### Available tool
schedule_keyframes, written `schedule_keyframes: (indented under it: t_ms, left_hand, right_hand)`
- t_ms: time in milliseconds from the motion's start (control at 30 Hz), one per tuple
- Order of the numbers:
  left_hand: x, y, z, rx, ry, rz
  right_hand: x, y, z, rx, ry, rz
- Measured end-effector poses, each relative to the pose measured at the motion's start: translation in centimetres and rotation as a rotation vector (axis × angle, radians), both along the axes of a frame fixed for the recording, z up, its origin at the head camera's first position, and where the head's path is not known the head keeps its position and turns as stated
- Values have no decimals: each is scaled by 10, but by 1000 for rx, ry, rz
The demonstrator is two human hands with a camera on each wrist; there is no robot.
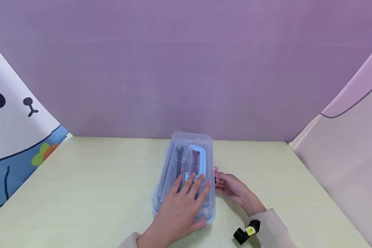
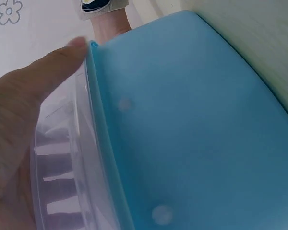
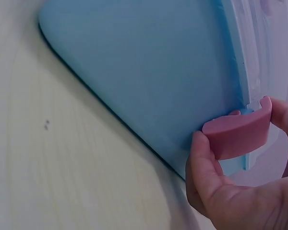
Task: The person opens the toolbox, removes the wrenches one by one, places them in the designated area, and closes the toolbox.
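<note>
A plastic storage box stands on the table in the head view, with a clear lid (image 1: 192, 138) and a blue base (image 2: 192, 105). A light-blue handle (image 1: 202, 160) lies folded on the lid. A dark wrench (image 1: 179, 155) shows through the plastic; the other contents are blurred. My left hand (image 1: 181, 210) rests on the near part of the lid, fingers spread and straight. At the box's right side, my right hand (image 1: 237, 193) pinches a pink latch (image 3: 237, 136) between thumb and fingers. That latch spans the seam of lid and base; whether it is fastened cannot be told.
The pale table (image 1: 96, 182) spreads out on both sides of the box. A purple backdrop (image 1: 186, 75) rises close behind it, and printed cloth panels (image 1: 15, 131) flank the table. A black wrist device (image 1: 247, 232) hangs beside my right sleeve.
</note>
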State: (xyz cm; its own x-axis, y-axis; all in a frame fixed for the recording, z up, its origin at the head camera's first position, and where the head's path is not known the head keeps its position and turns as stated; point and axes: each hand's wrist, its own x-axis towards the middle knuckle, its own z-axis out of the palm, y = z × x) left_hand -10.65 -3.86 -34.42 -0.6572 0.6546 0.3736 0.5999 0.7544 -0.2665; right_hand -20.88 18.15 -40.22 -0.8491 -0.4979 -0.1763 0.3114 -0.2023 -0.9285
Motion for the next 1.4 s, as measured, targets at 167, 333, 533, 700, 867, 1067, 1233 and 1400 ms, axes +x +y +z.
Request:
schedule_keyframes:
  t_ms: [167, 333, 533, 700, 867, 1067, 1233, 1400]
  left_hand:
    - [0, 0, 2, -11, -25, -9]
    - [1, -5, 3, -4, -26, -34]
    - [0, -8, 4, 18, -1, -47]
    - [0, -10, 5, 38, 12, -52]
    - [-2, -11, 7, 55, 68, -81]
    - [-4, -10, 8, 63, 149, -172]
    - [-5, -10, 7, 55, 171, -198]
    - [-5, -10, 8, 35, 160, -213]
  right_hand:
    - [1, 0, -1, 3, -5, -5]
    - [3, -2, -1, -10, -13, 17]
    - [4, -2, -1, -46, -23, 19]
    - [4, 0, 0, -48, -26, 21]
    - [5, 1, -1, -54, -29, 25]
    - [4, 0, -4, -51, -23, 27]
    - [4, -1, -5, -60, -30, 23]
    - [3, -1, -7, -79, -29, 35]
